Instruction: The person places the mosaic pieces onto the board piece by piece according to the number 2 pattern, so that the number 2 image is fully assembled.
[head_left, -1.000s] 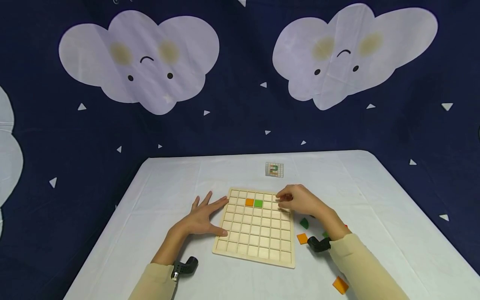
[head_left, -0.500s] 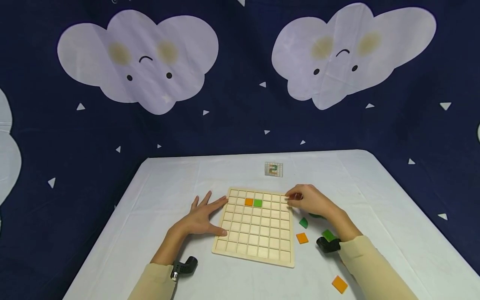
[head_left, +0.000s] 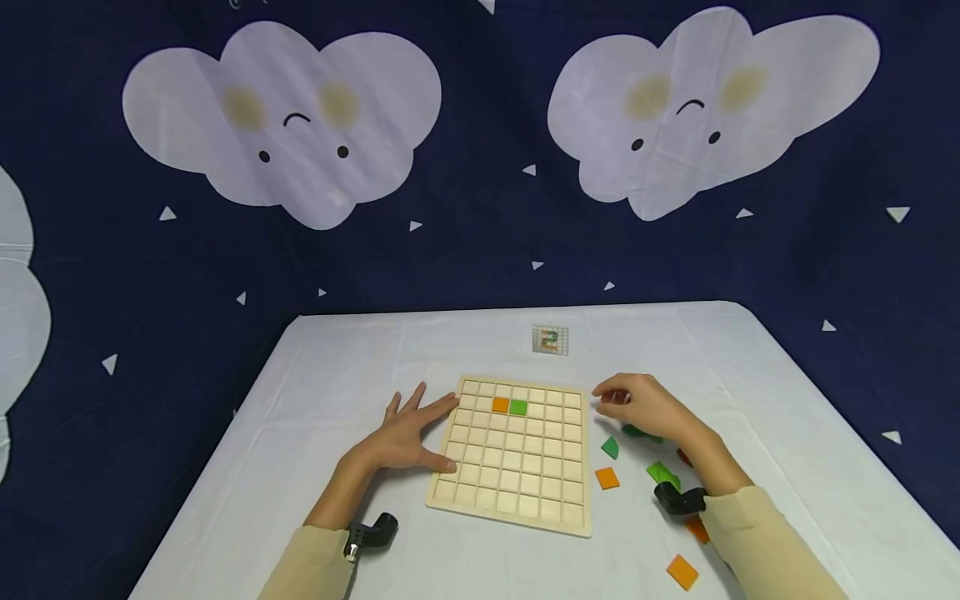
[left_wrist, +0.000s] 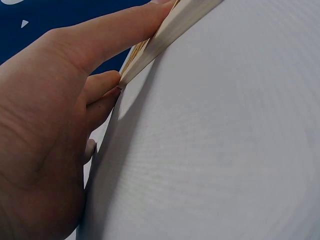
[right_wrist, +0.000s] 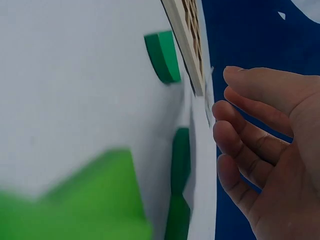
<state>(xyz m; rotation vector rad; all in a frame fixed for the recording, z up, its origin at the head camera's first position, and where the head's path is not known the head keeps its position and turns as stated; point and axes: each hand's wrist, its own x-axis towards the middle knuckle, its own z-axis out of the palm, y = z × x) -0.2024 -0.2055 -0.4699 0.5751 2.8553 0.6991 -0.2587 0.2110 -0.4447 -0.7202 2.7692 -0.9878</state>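
Note:
A light wooden grid board (head_left: 510,458) lies on the white table, with an orange square tile (head_left: 500,405) and a green square tile (head_left: 518,407) side by side in its second row from the far edge. My left hand (head_left: 402,437) is spread at the board's left edge, thumb and forefinger touching the rim; the left wrist view shows the fingers (left_wrist: 125,32) straight along it. Just off the board's far right corner, my right hand (head_left: 637,406) hovers with loosely bent fingers. Nothing shows between its thumb and fingertips (right_wrist: 227,135) in the right wrist view.
Right of the board lie a dark green quarter-round piece (head_left: 611,448), darker green pieces (head_left: 642,432), light green pieces (head_left: 663,476), and orange tiles (head_left: 607,478), some partly hidden by my right arm. A small pattern card (head_left: 551,340) with a figure lies behind the board.
My right hand has moved right, from over the board's far right corner to beside it, uncovering more loose pieces. My left hand and the board stay put.

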